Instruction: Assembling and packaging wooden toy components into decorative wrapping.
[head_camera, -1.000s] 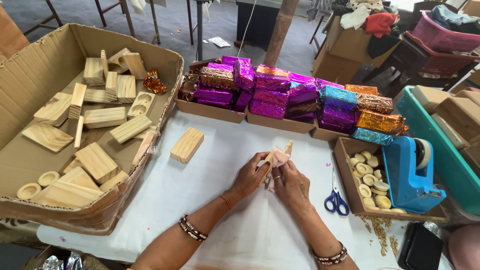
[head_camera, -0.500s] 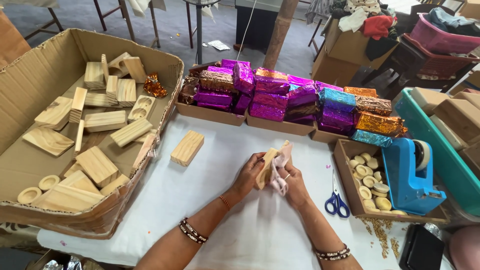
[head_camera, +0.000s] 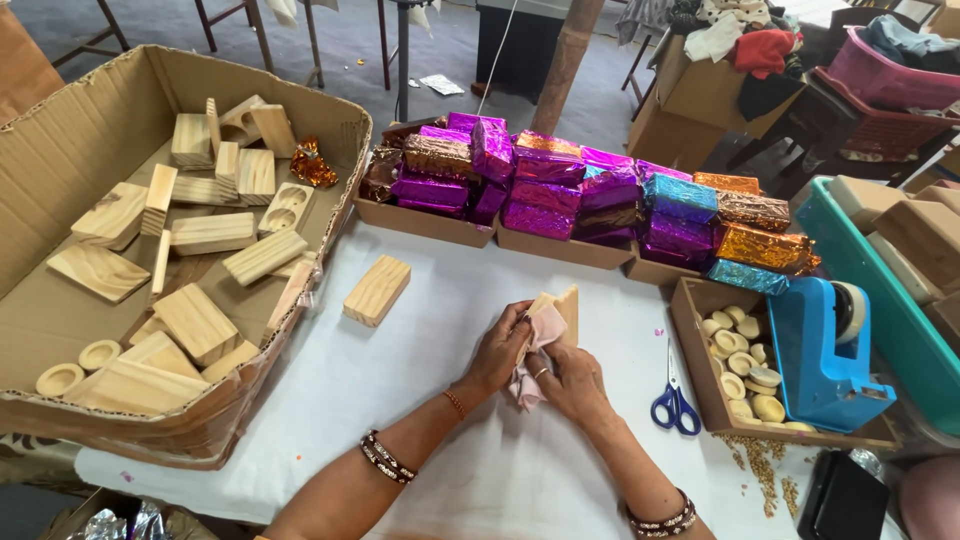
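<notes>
1. At the middle of the white tabletop, seen from the head camera, both hands meet over one wooden block. Half a second ago the block stood more upright between them; now it leans back, and the pale pink cloth is pressed against its near face, so the rubbing seems to be moving across the wood.
2. Left hand: fingers curled shut around the block's left edge, forearm coming in from the lower left, wrist slightly bent.
3. Right hand: closed on the cloth, which is bunched under the fingers with its tail hanging below the block; a ring shows on one finger.
4. Left of the held block lies a second block, apart from it, flat on the tabletop.
5. Further left of the block sits a big cardboard box of loose wooden pieces.
6. Right of the block lie blue-handled scissors, then a blue tape dispenser.
7. Behind the block, foil-wrapped packets fill low trays.
</notes>
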